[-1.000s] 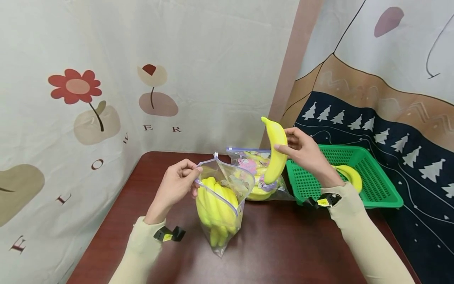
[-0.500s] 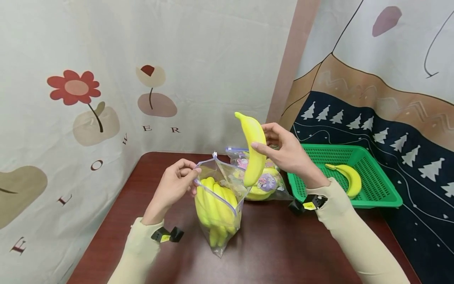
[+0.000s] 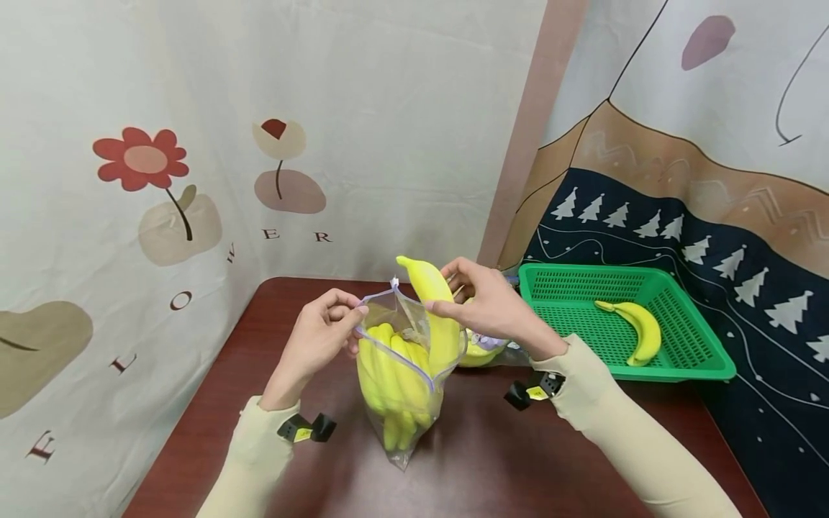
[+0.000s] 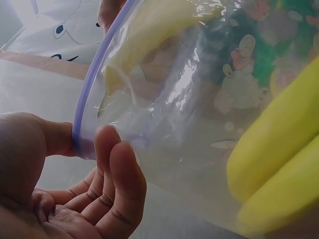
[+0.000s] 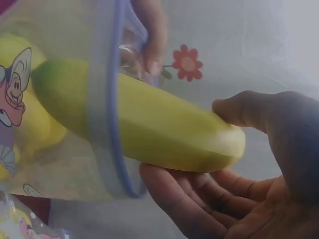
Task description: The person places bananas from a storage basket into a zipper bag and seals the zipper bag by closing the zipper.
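Note:
My left hand [image 3: 326, 324] pinches the purple-edged rim of a clear zip bag [image 3: 401, 360] between thumb and fingers. The bag stands upright on the table, its mouth spread, with several yellow bananas [image 3: 382, 374] inside. In my right hand [image 3: 488, 306] is another banana [image 3: 424, 283], gripped near its upper part. Its lower end is past the rim, inside the bag at the right, as the right wrist view also shows with the banana's green-tinged tip [image 5: 47, 79] behind the plastic. The left wrist view has the bag's purple rim [image 4: 92, 74] between thumb and fingers.
Behind my right hand lies a second zip bag [image 3: 484, 347] of bananas, partly hidden. A green plastic basket [image 3: 686, 373] at the back right holds one banana [image 3: 642, 327]. The dark red-brown table [image 3: 518, 460] backs onto a printed cloth [image 3: 401, 129].
My right hand has carried its banana left and then down, so its lower end has passed into the bag's mouth. The left hand has kept its pinch on the rim.

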{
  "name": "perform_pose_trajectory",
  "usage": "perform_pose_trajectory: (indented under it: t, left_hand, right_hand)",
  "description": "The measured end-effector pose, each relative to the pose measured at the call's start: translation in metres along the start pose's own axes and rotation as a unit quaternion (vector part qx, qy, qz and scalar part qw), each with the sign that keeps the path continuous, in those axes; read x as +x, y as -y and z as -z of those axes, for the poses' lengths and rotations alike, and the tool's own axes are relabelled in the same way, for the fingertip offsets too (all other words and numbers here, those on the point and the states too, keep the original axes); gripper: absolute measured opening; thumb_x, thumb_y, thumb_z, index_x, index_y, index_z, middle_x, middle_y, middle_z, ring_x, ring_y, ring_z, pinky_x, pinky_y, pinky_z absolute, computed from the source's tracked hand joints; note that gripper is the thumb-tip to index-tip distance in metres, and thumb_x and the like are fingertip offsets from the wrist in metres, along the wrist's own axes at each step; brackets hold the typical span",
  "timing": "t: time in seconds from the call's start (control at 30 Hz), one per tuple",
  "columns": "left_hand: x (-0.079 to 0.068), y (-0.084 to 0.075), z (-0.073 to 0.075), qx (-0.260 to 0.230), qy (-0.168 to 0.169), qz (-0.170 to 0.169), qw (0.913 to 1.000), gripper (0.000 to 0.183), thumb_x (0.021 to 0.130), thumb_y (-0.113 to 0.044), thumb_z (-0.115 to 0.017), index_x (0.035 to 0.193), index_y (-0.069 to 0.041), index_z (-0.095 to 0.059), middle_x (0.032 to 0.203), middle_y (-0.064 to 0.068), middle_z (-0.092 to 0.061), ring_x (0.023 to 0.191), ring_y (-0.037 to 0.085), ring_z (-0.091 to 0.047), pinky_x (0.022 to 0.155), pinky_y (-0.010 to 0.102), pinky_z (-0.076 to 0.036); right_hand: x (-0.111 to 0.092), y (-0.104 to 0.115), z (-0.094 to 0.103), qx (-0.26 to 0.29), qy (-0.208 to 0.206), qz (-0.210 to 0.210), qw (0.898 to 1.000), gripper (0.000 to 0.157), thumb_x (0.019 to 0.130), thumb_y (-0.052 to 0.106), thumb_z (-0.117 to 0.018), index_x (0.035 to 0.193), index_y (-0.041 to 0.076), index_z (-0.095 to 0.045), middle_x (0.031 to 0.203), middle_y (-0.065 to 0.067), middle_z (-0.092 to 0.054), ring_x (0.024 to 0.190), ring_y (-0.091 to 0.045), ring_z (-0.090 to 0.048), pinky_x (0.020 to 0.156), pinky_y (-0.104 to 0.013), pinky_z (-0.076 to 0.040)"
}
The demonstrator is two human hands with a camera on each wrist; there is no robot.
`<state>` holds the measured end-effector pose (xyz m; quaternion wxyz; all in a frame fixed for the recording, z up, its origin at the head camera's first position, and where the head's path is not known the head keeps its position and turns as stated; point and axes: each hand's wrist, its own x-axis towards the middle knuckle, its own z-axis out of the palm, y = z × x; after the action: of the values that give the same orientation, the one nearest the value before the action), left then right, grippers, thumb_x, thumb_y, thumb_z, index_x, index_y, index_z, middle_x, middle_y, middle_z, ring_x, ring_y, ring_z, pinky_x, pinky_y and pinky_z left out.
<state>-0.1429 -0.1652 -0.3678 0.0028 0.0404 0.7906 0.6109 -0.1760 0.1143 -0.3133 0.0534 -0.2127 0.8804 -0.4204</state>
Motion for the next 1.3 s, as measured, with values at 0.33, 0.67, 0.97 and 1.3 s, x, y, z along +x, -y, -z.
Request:
perform_pose_trajectory:
  t: [0.33, 0.67, 0.97, 1.3]
  left_hand:
    - [0.002, -0.002, -0.003, 0.006, -0.011, -0.011, 0.9999, 0.021, 0.098, -0.018, -0.071, 0.101, 0.0, -0.061, 0.068, 0.014, -0.064, 0.05, 0.022, -0.061, 0.054, 0.045, -0.061]
    - [0.004, 0.0, -0.006, 0.018, -0.016, -0.019, 0.9995, 0.02, 0.098, -0.018, -0.071, 0.098, -0.001, -0.061, 0.067, 0.014, -0.064, 0.05, 0.03, -0.063, 0.053, 0.044, -0.06]
    - [0.005, 0.002, -0.006, 0.021, -0.014, -0.028, 0.9993, 0.017, 0.098, -0.016, -0.069, 0.098, -0.001, -0.061, 0.063, 0.006, -0.061, 0.049, 0.021, -0.061, 0.052, 0.042, -0.06]
    - [0.006, 0.003, -0.004, 0.026, -0.014, -0.026, 0.9992, 0.014, 0.099, -0.013, -0.068, 0.1, 0.0, -0.063, 0.063, 0.007, -0.062, 0.05, 0.024, -0.062, 0.053, 0.04, -0.06]
  right_hand:
    - [-0.002, 0.011, -0.017, -0.072, 0.054, -0.015, 0.996, 0.042, 0.082, 0.043, -0.084, 0.107, 0.016, -0.064, 0.089, 0.0, -0.068, 0.069, -0.014, -0.065, 0.059, -0.027, -0.056]
    - [-0.001, 0.016, -0.027, -0.119, 0.064, -0.041, 0.99, 0.048, 0.08, 0.046, -0.085, 0.107, 0.011, -0.067, 0.08, 0.0, -0.068, 0.061, -0.01, -0.064, 0.055, -0.026, -0.054]
    - [-0.001, 0.012, -0.024, -0.118, 0.053, -0.025, 0.991, 0.043, 0.088, 0.039, -0.08, 0.116, 0.007, -0.072, 0.081, 0.004, -0.071, 0.067, -0.008, -0.065, 0.059, -0.026, -0.054]
    - [-0.003, 0.001, -0.007, -0.062, 0.031, 0.061, 0.996, 0.02, 0.093, 0.028, -0.076, 0.108, 0.015, -0.072, 0.092, 0.004, -0.07, 0.085, -0.01, -0.065, 0.074, -0.028, -0.058]
